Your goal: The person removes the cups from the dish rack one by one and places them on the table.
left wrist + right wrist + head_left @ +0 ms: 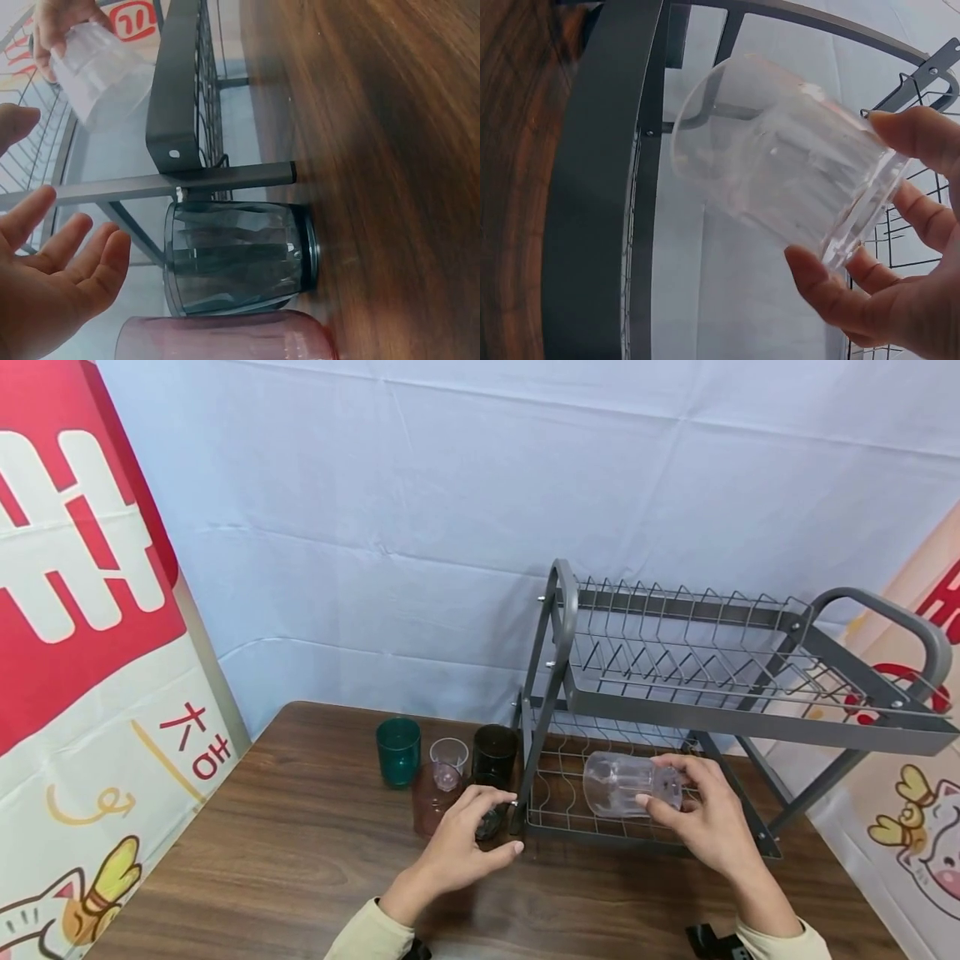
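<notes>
My right hand (708, 818) grips a clear cup (622, 787) near its base, thumb on one side and fingers on the other. The cup lies tipped sideways, its mouth pointing left, over the lower tier of a grey dish rack (750, 720). In the right wrist view the clear cup (780, 157) appears ahead of the rack's metal bars. My left hand (459, 852) holds nothing, fingers spread and loosely bent, close to the rack's left front leg. Beside it stand a dark glass cup (240, 259) and a pink cup (225, 337).
Left of the rack, a teal cup (398, 752), a smaller clear cup (449, 752) and another dark cup (495, 745) stand at the back of the wooden table (300, 827). The rack's upper tier has wire plate slots. A pale cloth (375, 527) hangs behind.
</notes>
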The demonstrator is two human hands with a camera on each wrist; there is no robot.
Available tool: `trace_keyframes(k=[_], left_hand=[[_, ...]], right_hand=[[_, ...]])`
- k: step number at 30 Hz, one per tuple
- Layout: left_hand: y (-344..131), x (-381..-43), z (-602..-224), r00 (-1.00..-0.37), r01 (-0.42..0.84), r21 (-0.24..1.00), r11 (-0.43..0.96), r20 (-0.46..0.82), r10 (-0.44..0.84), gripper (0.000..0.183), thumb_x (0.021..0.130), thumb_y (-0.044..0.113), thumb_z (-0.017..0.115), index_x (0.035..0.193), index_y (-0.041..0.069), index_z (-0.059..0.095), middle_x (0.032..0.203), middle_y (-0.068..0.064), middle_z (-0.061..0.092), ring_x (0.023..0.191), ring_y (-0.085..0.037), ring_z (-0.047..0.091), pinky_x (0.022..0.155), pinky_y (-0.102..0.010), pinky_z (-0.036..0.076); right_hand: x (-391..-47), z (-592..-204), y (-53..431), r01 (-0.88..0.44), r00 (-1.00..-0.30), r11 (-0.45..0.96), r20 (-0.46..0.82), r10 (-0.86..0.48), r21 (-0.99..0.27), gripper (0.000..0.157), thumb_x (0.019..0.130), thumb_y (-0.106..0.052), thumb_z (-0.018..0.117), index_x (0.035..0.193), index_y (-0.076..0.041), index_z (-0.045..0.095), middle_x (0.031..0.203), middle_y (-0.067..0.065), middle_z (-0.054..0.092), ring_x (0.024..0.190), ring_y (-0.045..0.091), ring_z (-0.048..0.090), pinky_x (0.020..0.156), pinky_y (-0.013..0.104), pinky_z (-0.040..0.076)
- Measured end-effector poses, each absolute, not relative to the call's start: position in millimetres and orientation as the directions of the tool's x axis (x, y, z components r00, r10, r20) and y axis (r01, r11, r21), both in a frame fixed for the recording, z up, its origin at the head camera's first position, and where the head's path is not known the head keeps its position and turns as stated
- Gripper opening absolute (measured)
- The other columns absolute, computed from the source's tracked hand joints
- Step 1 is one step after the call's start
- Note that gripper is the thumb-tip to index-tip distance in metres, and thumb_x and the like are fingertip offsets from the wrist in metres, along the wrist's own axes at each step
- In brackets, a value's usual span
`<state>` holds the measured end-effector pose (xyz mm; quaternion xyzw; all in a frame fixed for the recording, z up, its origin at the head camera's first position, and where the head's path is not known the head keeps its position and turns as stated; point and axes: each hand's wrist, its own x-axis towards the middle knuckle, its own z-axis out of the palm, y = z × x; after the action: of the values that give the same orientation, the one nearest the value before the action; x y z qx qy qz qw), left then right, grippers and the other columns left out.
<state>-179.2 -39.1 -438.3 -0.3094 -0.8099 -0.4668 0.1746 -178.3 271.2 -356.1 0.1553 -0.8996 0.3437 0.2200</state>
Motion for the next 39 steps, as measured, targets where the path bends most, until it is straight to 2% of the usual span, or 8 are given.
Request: trace_keyframes(k=[3, 6, 15, 18, 22, 26, 33, 39], left_hand=[[-37.5, -179.4, -438.3, -0.736, 0.677, 0.641, 0.362, 0.585, 0.341, 0.053, 0.075, 0.026, 0.076, 0.123, 0.012, 0.058, 0.118, 0.005, 0.05, 0.102, -0.011, 0.051, 0.079, -0.034, 0.048], [-35.8, -179.2, -437.4, -0.733, 0.68, 0.646, 0.347, 0.589, 0.339, 0.053, 0.075, 0.025, 0.076, 0.123, 0.012, 0.058, 0.117, 0.005, 0.05, 0.101, -0.011, 0.051, 0.076, -0.033, 0.048], [-32.8, -181.4, -438.7, -0.774, 0.625, 0.74, 0.249, 0.545, 0.323, 0.053, 0.078, 0.026, 0.075, 0.126, 0.027, 0.054, 0.12, 0.009, 0.05, 0.101, -0.011, 0.051, 0.076, -0.033, 0.048], [-33.0, -174.1, -425.8, -0.788, 0.598, 0.779, 0.189, 0.528, 0.316, 0.052, 0.077, 0.018, 0.076, 0.125, 0.016, 0.055, 0.12, 0.003, 0.052, 0.102, -0.013, 0.053, 0.078, -0.037, 0.048], [-32.7, -164.0, -408.9, -0.81, 0.545, 0.832, 0.106, 0.491, 0.32, 0.054, 0.075, 0.007, 0.076, 0.124, 0.004, 0.054, 0.119, -0.005, 0.053, 0.104, -0.018, 0.054, 0.08, -0.043, 0.048], [-30.3, -164.1, -410.6, -0.813, 0.518, 0.854, 0.036, 0.479, 0.333, 0.057, 0.075, 0.006, 0.075, 0.126, 0.004, 0.052, 0.122, -0.007, 0.051, 0.108, -0.021, 0.053, 0.083, -0.044, 0.047], [-23.9, -164.4, -413.1, -0.799, 0.509, 0.86, -0.041, 0.49, 0.349, 0.064, 0.072, 0.004, 0.077, 0.129, 0.005, 0.05, 0.127, -0.016, 0.048, 0.112, -0.023, 0.05, 0.083, -0.045, 0.047], [-18.6, -168.0, -418.3, -0.791, 0.49, 0.862, -0.127, 0.501, 0.351, 0.071, 0.07, 0.0, 0.078, 0.133, 0.003, 0.044, 0.132, -0.022, 0.041, 0.114, -0.04, 0.046, 0.082, -0.05, 0.046]], right_hand=[[-178.3, -359.2, 271.1, -0.446, -0.854, 0.681, 0.504, -0.13, -0.581, 0.045, 0.075, -0.007, 0.077, 0.115, -0.006, 0.057, 0.105, 0.008, 0.043, 0.086, 0.016, 0.044, 0.062, 0.018, 0.048], [-178.2, -362.5, 270.1, -0.466, -0.857, 0.632, 0.494, -0.147, -0.619, 0.046, 0.075, -0.005, 0.077, 0.116, -0.005, 0.056, 0.104, 0.007, 0.044, 0.084, 0.013, 0.052, 0.064, 0.016, 0.048], [-175.5, -370.1, 258.8, -0.523, -0.839, 0.482, 0.525, -0.144, -0.703, 0.05, 0.072, 0.007, 0.075, 0.116, 0.0, 0.054, 0.108, 0.006, 0.05, 0.09, 0.006, 0.056, 0.067, 0.018, 0.049], [-174.3, -374.0, 257.4, -0.52, -0.841, 0.474, 0.524, -0.135, -0.711, 0.05, 0.072, 0.009, 0.074, 0.117, 0.0, 0.053, 0.11, 0.002, 0.051, 0.09, 0.005, 0.056, 0.065, 0.019, 0.049], [-170.8, -378.8, 255.5, -0.516, -0.848, 0.433, 0.513, -0.134, -0.739, 0.048, 0.075, 0.009, 0.072, 0.118, 0.0, 0.052, 0.116, 0.006, 0.051, 0.095, 0.007, 0.054, 0.066, 0.02, 0.049], [-167.9, -381.9, 251.3, -0.53, -0.845, 0.326, 0.521, -0.121, -0.783, 0.047, 0.074, 0.014, 0.069, 0.117, 0.003, 0.052, 0.116, 0.01, 0.052, 0.096, 0.01, 0.054, 0.067, 0.02, 0.05], [-167.5, -390.4, 245.1, -0.607, -0.788, 0.02, 0.598, -0.144, -0.794, 0.048, 0.07, 0.027, 0.06, 0.114, 0.016, 0.046, 0.107, 0.011, 0.058, 0.09, 0.014, 0.06, 0.065, 0.022, 0.051], [-166.3, -396.8, 242.6, -0.593, -0.785, -0.012, 0.582, -0.21, -0.805, 0.045, 0.072, 0.025, 0.06, 0.113, 0.012, 0.046, 0.115, 0.008, 0.053, 0.096, 0.014, 0.057, 0.063, 0.022, 0.051]])
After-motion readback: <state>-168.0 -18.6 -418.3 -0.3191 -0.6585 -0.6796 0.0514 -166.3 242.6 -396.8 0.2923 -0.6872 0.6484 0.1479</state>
